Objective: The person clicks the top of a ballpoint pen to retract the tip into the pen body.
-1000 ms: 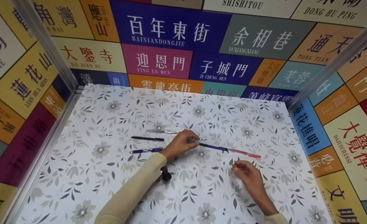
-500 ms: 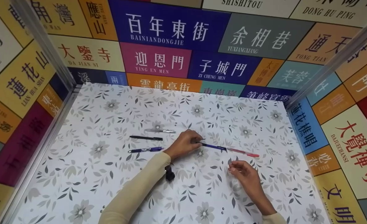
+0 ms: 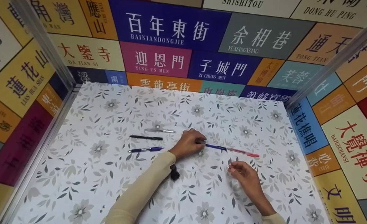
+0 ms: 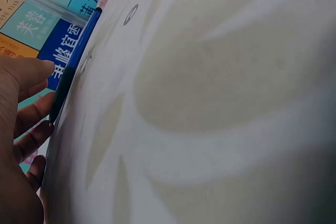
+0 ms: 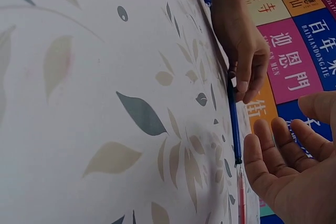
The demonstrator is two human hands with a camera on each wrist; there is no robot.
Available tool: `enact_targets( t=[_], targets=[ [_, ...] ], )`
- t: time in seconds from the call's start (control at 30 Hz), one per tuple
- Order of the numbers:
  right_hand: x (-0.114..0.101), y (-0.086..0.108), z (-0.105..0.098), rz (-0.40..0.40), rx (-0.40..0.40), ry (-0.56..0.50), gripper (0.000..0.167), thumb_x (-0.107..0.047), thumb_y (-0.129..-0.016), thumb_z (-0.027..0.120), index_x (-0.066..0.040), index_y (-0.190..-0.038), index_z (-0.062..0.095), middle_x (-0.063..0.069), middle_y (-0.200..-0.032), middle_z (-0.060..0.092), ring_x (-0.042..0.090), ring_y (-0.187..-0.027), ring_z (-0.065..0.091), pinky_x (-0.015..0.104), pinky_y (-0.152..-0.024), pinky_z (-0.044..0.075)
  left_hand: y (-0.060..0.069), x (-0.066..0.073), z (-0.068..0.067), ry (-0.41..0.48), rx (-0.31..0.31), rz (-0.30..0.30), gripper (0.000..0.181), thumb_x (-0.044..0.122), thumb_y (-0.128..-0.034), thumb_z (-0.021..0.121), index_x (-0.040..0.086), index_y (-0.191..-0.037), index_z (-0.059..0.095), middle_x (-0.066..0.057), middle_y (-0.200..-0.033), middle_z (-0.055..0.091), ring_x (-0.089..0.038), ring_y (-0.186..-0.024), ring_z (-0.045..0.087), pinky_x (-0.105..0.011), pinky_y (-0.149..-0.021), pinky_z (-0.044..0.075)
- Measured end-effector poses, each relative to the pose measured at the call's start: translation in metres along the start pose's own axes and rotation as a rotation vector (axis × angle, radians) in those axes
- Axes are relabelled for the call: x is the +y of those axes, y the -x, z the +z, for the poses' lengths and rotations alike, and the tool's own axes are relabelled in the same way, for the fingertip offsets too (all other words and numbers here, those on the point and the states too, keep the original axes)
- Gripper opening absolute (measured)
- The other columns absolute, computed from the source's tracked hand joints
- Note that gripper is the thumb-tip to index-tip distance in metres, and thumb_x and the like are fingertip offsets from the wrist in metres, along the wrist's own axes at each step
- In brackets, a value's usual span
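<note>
Now across from the left: printed pen (image 3: 146, 149), black pen (image 3: 146, 137) just beyond it, clear pen (image 3: 164, 131) beyond that, all flat on the floral table (image 3: 139, 105). Next, left hand (image 3: 188, 144), down over the dark end of the blue pen (image 3: 215, 146), fingers bent right at it; pinched or merely touched, impossible to tell. Then red pen (image 3: 243, 151), lined up end to end with the blue one, touching or nearly so. Finally, near the red pen, right hand (image 3: 246, 175), apart from the left, fingers loose, thumb parted.
</note>
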State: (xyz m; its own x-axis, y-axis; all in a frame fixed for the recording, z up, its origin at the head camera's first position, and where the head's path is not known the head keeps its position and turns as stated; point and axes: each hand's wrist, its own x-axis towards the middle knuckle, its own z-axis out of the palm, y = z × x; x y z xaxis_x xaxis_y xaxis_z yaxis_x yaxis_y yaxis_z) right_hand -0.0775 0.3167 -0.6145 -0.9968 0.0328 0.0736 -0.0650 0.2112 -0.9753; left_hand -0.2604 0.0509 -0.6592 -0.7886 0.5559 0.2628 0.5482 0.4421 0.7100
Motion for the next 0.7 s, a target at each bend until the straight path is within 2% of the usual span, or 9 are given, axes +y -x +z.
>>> enact_targets(
  t=[0.2, 0.47, 0.7],
  targets=[
    [0.0033, 0.001, 0.0008, -0.034, -0.022, -0.02, 0.029, 0.008, -0.104, 0.069, 0.021, -0.127, 0.061, 0.037, -0.117, 0.069, 0.02, -0.105, 0.077, 0.025, -0.091, 0.062, -0.0037, 0.0036, 0.0033, -0.007, -0.025, -0.018, 0.026, 0.025, -0.0963, 0.082, 0.015, -0.12, 0.085, 0.004, -0.112, 0.08, -0.017, -0.11, 0.063, -0.045, -0.102, 0.041],
    [0.003, 0.0011, 0.0001, -0.052, -0.025, -0.043, 0.03, 0.008, -0.103, 0.069, 0.024, -0.128, 0.06, 0.036, -0.116, 0.07, 0.019, -0.104, 0.078, 0.025, -0.091, 0.062, -0.0082, 0.0052, 0.0083, -0.056, -0.033, 0.0, 0.027, 0.027, -0.0957, 0.082, 0.015, -0.12, 0.085, 0.004, -0.112, 0.08, -0.017, -0.108, 0.062, -0.044, -0.102, 0.042],
    [0.0025, 0.0002, 0.0001, -0.03, -0.014, 0.006, 0.029, 0.006, -0.104, 0.07, 0.021, -0.127, 0.062, 0.035, -0.117, 0.07, 0.017, -0.103, 0.077, 0.025, -0.09, 0.062, -0.0097, 0.008, 0.0097, -0.111, -0.074, 0.059, 0.029, 0.028, -0.0961, 0.083, 0.015, -0.122, 0.084, 0.003, -0.117, 0.078, -0.019, -0.113, 0.062, -0.045, -0.103, 0.042]
  ],
)
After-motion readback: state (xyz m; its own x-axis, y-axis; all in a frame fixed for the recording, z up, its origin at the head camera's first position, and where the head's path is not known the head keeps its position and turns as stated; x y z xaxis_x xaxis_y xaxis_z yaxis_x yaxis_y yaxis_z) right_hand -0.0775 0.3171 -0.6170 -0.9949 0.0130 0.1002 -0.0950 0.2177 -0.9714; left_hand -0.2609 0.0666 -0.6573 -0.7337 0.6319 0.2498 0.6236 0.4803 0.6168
